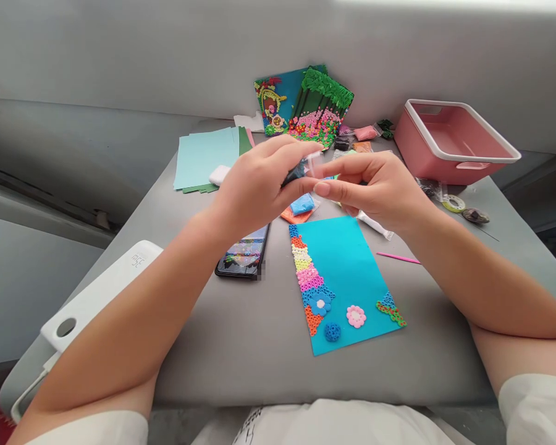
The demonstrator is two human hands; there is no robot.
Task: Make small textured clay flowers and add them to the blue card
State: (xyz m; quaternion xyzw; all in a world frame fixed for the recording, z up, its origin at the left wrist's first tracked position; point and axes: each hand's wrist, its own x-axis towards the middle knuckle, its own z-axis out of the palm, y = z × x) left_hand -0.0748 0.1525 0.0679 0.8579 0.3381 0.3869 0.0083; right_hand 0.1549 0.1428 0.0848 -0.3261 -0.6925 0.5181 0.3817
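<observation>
My left hand (259, 179) is wrapped round a small clear zip bag (314, 162) with something dark blue inside, held above the table. The fingers of my right hand (375, 182) pinch at the bag's clear end, thumb and forefinger close together. Below both hands lies a bright blue sheet (347, 266) with clay decoration. Bands of dotted coloured clay run down its left edge, among them a blue flower (321, 304). Near its bottom are a blue dotted ball (332, 332) and a pink flower (356, 316). A blue packet (302, 204) rests behind the sheet.
A phone (243, 256) lies left of the sheet, with a white power bank (102, 290) farther left. Paper sheets (206, 154), two finished clay pictures (322, 105) and a pink basket (463, 164) stand behind. A pink stick (398, 257) and tape roll (453, 203) are at right.
</observation>
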